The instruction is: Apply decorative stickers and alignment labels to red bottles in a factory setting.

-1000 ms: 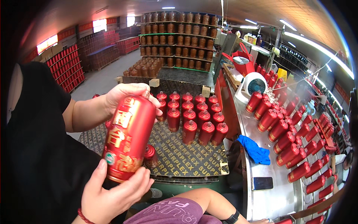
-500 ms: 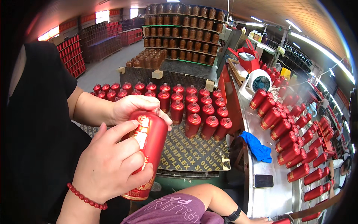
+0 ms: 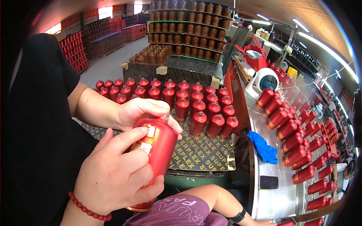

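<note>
A red metallic bottle with gold and pale decoration leans diagonally in front of my black shirt, neck at the upper right. My left hand is closed round its neck, thumb on top and fingers partly behind the glass. From below, my right hand, wearing a red bead bracelet, is curled against the bottle's side. Its index fingertip touches the gold emblem near the shoulder, while the thumb stands off the surface. Several similar red bottles stand upright in rows on the patterned board beyond.
At the right, a metal worktop carries a blue cloth, a phone, a small fan and many red bottles. Another person's arm reaches across the lower right. Brown bottles fill stacked tiers behind.
The bottle and both my hands have shifted slightly right and down in the picture, and the whole view has moved a little. Both hands keep their contact with the bottle.
</note>
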Demonstrator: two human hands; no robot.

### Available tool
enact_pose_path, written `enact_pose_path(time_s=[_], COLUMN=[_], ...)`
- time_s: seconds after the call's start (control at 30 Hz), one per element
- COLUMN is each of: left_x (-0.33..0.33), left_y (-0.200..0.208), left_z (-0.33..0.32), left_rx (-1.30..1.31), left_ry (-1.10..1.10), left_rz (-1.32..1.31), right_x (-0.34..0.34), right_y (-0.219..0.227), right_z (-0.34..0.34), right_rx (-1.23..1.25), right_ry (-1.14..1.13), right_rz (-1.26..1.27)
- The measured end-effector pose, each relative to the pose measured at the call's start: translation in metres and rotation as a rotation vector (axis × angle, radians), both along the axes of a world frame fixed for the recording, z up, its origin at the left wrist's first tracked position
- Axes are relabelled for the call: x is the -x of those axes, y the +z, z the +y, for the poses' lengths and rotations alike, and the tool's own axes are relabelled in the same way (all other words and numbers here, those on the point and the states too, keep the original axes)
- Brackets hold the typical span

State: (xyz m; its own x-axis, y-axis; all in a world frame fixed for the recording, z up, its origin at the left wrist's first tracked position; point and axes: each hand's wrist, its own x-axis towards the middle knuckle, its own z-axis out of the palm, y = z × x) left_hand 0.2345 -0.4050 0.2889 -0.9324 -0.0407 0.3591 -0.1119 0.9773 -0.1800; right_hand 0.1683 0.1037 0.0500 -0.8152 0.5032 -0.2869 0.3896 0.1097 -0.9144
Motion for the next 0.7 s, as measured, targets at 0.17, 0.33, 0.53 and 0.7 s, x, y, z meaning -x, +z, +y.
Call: enact_pose_path(time_s=[0.17,0.33,0.53,0.7], left_x=[-0.002,-0.002,-0.003,-0.004], left_y=[-0.004,-0.006,-0.008,-0.009], left_z=[0.003,0.003,0.001,-0.003], left_rx=[-0.063,-0.068,-0.137,-0.229], left_ry=[0.046,0.042,0.027,0.000], left_rz=[-0.033,-0.048,-0.101,-0.127], right_x=[-0.002,-0.007,-0.013,-0.033], right_y=[0.000,0.000,-0.002,-0.005], right_z=[0.003,0.006,0.015,0.037], right_rx=[-0.001,0.004,0.007,0.019], right_ry=[-0.006,-0.011,-0.024,-0.034], right_rz=[-0.006,-0.012,-0.009,0.012])
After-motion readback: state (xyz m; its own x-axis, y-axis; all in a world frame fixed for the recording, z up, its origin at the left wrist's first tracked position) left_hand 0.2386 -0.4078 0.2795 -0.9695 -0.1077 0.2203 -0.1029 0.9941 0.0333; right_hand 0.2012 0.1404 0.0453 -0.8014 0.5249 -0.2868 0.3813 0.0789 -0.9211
